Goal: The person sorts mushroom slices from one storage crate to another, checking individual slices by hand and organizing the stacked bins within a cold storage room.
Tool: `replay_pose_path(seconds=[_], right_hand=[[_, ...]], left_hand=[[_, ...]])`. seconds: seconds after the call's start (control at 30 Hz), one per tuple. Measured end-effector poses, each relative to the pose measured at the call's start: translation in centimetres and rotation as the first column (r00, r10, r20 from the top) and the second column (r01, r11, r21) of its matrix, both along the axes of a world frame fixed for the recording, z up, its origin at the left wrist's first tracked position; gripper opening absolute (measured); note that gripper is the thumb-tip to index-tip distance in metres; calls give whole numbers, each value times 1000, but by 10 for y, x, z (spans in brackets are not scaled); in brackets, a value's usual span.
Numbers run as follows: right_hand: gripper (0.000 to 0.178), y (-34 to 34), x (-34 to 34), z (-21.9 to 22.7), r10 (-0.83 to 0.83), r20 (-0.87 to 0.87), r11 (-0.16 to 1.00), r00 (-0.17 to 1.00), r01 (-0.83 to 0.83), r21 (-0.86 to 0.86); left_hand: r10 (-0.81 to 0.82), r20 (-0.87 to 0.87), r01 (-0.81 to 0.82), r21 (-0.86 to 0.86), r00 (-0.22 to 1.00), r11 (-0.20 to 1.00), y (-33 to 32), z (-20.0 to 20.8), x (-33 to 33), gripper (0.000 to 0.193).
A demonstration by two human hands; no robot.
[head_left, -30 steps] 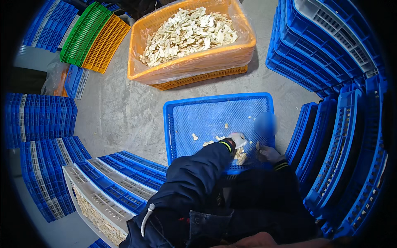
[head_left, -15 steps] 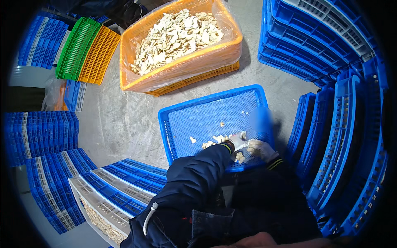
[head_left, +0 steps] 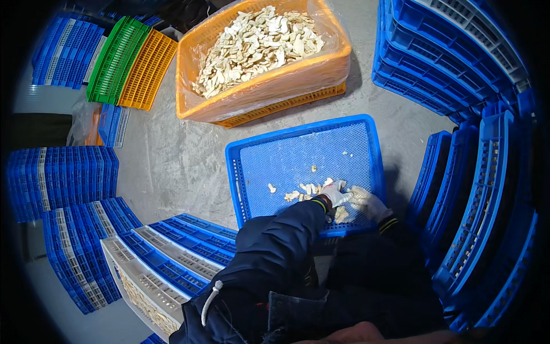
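A shallow blue crate [head_left: 275,155] with a perforated floor lies in front of me. Loose pale slices [head_left: 309,188], dried-looking and uneven, are strewn over its near half. My left hand [head_left: 337,195], in a white glove, is low in the crate with its fingers curled about some slices. Close on its right, my gloved right hand [head_left: 372,205] also has its fingers drawn in around slices. The two hands nearly meet, and what lies under the fingers is partly hidden. More slices show just below the hands.
Beyond the crate stands an orange crate [head_left: 269,86] lined with clear plastic and heaped with slices. Stacked blue crates [head_left: 441,63] rise on the right, with others [head_left: 63,180] on the left. A white crate [head_left: 143,286] of slices sits at lower left; a green crate [head_left: 117,63] is farther back.
The whole view has shifted slightly, so the crates appear farther right. My hands stay among the slices at the crate's near right, with the left fingers slightly repositioned.
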State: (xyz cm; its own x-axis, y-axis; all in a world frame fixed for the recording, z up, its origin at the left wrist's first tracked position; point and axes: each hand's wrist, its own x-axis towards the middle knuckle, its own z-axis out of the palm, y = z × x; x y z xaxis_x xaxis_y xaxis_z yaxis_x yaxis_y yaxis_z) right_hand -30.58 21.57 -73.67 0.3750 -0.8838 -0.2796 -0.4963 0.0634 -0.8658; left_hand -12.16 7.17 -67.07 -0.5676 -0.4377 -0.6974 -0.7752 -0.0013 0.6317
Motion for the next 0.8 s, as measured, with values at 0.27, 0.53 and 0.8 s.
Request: replay_pose_path(seconds=[0.27,0.53,0.8], right_hand=[[42,-14,29,61,-476,647,869,595,203,452],[40,-12,33,41,-485,674,860,557,165,483],[40,-10,23,25,-635,479,763,607,395,511]], left_hand=[[298,-69,-259,334,952,906,-12,-6,21,41],[579,-71,-423,612,812,668,-11,-35,36,22],[-36,48,20,303,998,953,1,-21,22,51]])
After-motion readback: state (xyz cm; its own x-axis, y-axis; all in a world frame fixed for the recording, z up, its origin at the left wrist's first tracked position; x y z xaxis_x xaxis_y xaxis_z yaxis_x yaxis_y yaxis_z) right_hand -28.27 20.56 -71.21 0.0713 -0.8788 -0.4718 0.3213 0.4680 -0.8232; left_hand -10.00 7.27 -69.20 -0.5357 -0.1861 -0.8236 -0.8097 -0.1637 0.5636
